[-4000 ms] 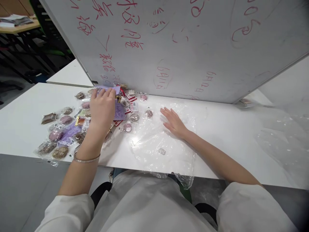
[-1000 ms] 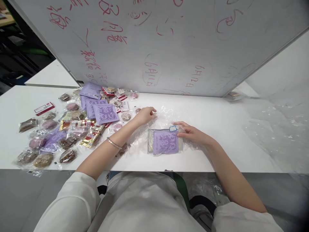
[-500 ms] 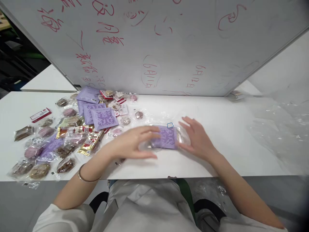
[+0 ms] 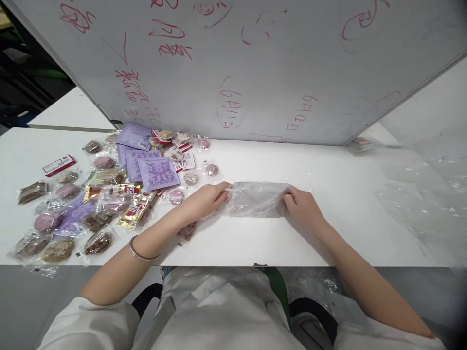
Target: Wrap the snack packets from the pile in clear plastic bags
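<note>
Between my two hands lies a clear plastic bag (image 4: 257, 200), its face greyish and creased, with what is inside not readable from this side. My left hand (image 4: 211, 200) is closed on the bag's left end, fingers bunched together. The right end is pinched by my right hand (image 4: 303, 209), its fingers curled inward. Just left of my left hand a wrapped pink sweet (image 4: 176, 196) sits on the white table (image 4: 233, 248). A reddish-brown wrapped piece (image 4: 187, 231) is partly hidden beneath my left forearm.
Purple sachets (image 4: 159, 173), gold-and-red packets (image 4: 135, 210) and several wrapped snacks (image 4: 58, 250) crowd the table's left side. A whiteboard (image 4: 204, 63) with red writing stands along the back. Clear plastic sheeting (image 4: 412, 194) spreads over the right end.
Both hands have gone from spread fingers to gripping the bag's ends. The purple sachet with a small label between them no longer shows; a greyish clear plastic face is uppermost.
</note>
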Available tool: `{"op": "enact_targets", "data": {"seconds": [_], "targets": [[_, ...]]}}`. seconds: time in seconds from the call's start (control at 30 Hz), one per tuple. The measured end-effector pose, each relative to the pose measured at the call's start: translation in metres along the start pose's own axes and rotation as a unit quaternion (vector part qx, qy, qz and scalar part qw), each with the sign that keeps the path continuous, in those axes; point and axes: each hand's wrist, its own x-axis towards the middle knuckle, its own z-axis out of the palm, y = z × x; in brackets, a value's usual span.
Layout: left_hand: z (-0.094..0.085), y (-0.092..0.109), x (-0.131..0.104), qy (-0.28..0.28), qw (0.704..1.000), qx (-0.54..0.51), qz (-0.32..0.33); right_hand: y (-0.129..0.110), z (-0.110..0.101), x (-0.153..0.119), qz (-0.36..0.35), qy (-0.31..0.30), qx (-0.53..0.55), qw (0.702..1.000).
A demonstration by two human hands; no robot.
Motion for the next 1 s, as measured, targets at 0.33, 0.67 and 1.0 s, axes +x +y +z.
{"op": "enact_targets", "data": {"seconds": [0.33, 0.67, 1.0], "targets": [[0.032, 0.014, -0.004, 0.168, 0.925, 0.204, 0.273, 0.02, -0.017, -0.004, 0.176, 0.118, -0.023, 0.977], [0.047, 0.012, 0.001, -0.028, 0.961, 0.194, 0.197, 0.041, -0.036, -0.01, 0.166, -0.099, 0.335, 0.922], [0.056, 0.01, 0.003, 0.019, 0.955, 0.199, 0.219, -0.031, 0.023, -0.019, -0.275, 0.033, 0.061, 0.959]]}}
